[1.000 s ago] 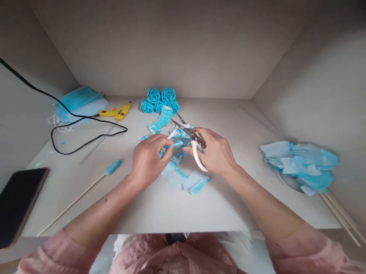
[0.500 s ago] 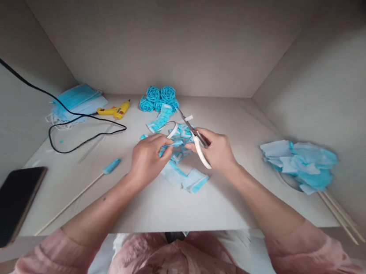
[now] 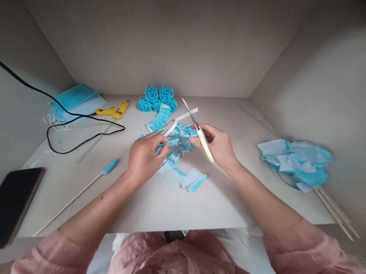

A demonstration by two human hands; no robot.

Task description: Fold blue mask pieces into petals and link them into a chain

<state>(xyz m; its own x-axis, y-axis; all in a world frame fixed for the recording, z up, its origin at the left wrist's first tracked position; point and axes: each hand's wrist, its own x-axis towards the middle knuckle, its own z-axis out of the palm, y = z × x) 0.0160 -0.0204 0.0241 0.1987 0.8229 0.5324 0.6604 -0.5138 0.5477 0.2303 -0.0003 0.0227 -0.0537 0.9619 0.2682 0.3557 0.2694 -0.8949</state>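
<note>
My left hand (image 3: 148,155) is closed, pinching a narrow blue piece of face-mask fabric (image 3: 171,143). A thin white strip (image 3: 182,115) curves up from that hand and reaches across to the right. My right hand (image 3: 216,145) grips scissors (image 3: 204,143) with white handles, their blades pointing up and away from me. The blades cross the white strip near its far end; whether they touch it I cannot tell. Cut blue-and-white fabric pieces (image 3: 193,181) lie on the table below and between my hands.
Blue rolled rosettes (image 3: 160,96) sit at the back. Left are a yellow glue gun (image 3: 113,111) with black cord, stacked masks (image 3: 74,99), a blue-tipped stick (image 3: 77,196) and a phone (image 3: 9,207). Right are a fabric heap (image 3: 296,161) and wooden sticks (image 3: 336,213).
The scissors have swung more upright, with their tips higher and farther right. The white strip now stretches in a straighter line toward the right. My left hand has barely moved.
</note>
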